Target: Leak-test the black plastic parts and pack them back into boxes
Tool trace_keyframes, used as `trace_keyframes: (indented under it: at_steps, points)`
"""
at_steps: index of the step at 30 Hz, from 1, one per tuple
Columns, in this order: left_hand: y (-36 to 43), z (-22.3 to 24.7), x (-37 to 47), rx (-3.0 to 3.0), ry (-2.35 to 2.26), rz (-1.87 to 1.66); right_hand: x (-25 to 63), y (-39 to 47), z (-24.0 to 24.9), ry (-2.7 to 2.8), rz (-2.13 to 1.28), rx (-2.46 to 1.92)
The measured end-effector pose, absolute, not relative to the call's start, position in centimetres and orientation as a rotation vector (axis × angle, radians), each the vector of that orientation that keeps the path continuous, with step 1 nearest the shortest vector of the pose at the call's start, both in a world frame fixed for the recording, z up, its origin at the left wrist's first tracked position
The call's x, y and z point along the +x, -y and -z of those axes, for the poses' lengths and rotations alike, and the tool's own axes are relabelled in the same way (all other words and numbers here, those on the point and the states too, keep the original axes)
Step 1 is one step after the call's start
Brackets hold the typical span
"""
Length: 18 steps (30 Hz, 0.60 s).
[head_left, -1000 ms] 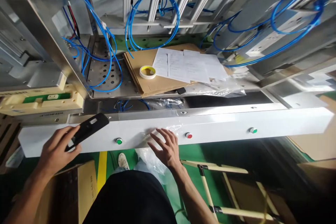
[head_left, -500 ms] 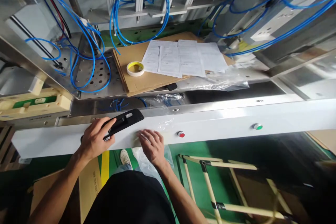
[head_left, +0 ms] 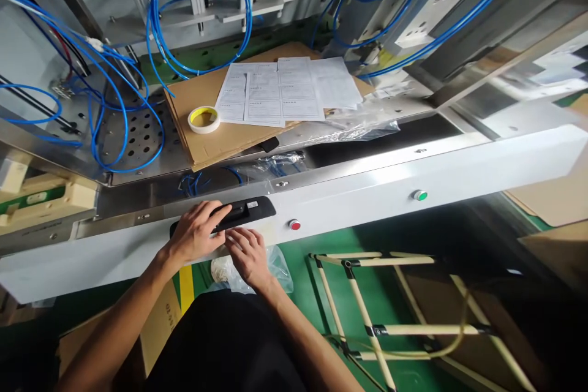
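Observation:
My left hand point(head_left: 197, 231) is closed around a long black plastic trim piece point(head_left: 263, 209) with a recess and a small pale label. The piece lies along the white front beam point(head_left: 353, 203), its left end partly covered by my hand. Close beside it, my right hand point(head_left: 249, 257) is at the beam's lower edge, fingers bent and drawn together. Whatever its fingertips hold, if anything, is hidden. Below that hand a clear plastic bag point(head_left: 278, 267) shows.
A red button point(head_left: 294, 225) and a green button point(head_left: 419, 195) stick out of the beam. Behind it, cardboard point(head_left: 184, 138) bears paper sheets point(head_left: 294, 95) and a tape roll point(head_left: 203, 120). Blue hoses point(head_left: 250, 6) loop above. A tube frame point(head_left: 361, 300) stands at lower right.
The view has shifted right. My left hand has brought the black trim piece rightward along the beam, close to my right hand, and the piece now lies flatter against it.

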<state>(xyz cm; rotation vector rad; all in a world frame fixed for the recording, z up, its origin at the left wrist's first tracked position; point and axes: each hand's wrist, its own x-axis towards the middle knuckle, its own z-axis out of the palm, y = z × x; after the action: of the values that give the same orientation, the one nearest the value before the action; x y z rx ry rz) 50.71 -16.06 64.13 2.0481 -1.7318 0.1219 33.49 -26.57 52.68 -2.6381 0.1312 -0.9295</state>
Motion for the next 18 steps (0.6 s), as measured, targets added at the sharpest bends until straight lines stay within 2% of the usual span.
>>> trace_keyframes:
  at_steps: [11, 18]
  points:
    - [17.4, -63.2, 51.4, 2.043, 1.751, -0.014, 33.5, 26.6, -53.9, -0.169, 0.913, -2.649]
    - [16.0, -65.2, 51.2, 2.045, 1.749, -0.082, 33.4, 26.6, -56.9, -0.210, 0.867, -2.652]
